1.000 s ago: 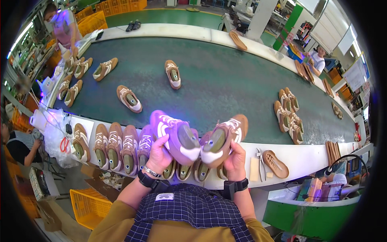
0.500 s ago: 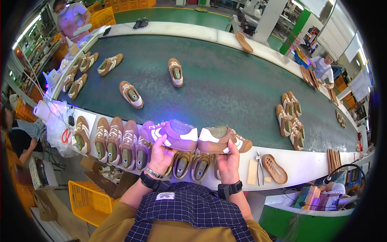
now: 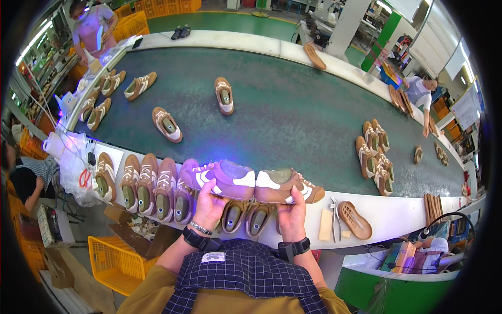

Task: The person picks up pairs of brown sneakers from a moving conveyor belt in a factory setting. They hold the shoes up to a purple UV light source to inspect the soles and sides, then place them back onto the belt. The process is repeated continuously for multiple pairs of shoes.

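My left hand [image 3: 209,204] is closed around the lower side of a brown sneaker [image 3: 217,177] with white stripes, tinted purple by the light. A matching brown sneaker [image 3: 277,187] is gripped in my right hand [image 3: 293,213], thumb against its side. The two are held up heel to heel, soles down, toes pointing outward. Below them, two more sneakers [image 3: 233,217] show partly behind the held pair. Left of my hands, a row of laced brown sneakers [image 3: 147,180] lines the white ledge [image 3: 308,222].
Beyond the ledge runs a dark green belt [image 3: 293,104] carrying scattered sneakers [image 3: 167,125] and a cluster at right [image 3: 374,157]. On the ledge to my right are pincers [image 3: 336,217] and a brown shoe sole [image 3: 355,220]. A yellow crate [image 3: 117,264] stands below left. Co-workers stand across the belt.
The held pair has dropped slightly, its heels still together. Another shoe now shows on the belt's far right, where a co-worker's arm reaches out. Sneakers on the belt appear slightly further left.
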A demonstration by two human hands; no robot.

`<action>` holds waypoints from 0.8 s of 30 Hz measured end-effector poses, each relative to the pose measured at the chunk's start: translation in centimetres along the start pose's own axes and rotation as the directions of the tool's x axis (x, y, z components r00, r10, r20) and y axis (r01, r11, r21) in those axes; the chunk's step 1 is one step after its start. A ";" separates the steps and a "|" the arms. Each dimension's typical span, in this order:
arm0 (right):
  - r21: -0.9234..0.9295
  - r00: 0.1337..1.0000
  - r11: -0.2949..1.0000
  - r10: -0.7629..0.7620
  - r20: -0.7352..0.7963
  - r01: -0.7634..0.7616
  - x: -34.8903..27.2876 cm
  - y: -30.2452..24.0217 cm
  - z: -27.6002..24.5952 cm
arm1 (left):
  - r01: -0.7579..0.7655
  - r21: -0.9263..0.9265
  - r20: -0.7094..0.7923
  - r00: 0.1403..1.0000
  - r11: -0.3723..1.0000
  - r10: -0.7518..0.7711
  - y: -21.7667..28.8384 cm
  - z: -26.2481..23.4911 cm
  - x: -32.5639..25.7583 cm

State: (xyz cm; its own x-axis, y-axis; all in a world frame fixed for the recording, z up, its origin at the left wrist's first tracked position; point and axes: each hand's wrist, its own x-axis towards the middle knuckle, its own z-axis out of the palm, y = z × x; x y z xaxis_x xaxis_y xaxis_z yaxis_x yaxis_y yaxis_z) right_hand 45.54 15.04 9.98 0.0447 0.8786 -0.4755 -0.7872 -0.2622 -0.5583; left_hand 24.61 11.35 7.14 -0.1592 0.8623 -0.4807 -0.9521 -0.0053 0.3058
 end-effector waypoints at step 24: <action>-0.221 0.984 0.959 0.179 -0.009 -0.177 1.9 -10.5 -15.2 | 0.163 0.131 0.113 0.977 0.978 -0.178 1.0 -2.2 -0.5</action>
State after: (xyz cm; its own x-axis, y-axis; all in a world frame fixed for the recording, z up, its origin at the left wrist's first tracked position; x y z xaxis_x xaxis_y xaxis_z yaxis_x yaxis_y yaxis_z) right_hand 63.27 13.39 4.65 -0.0917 0.8138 -0.5738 -0.6273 -0.4948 -0.6014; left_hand 23.14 9.81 5.87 0.0439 0.9012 -0.4312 -0.9227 0.2021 0.3283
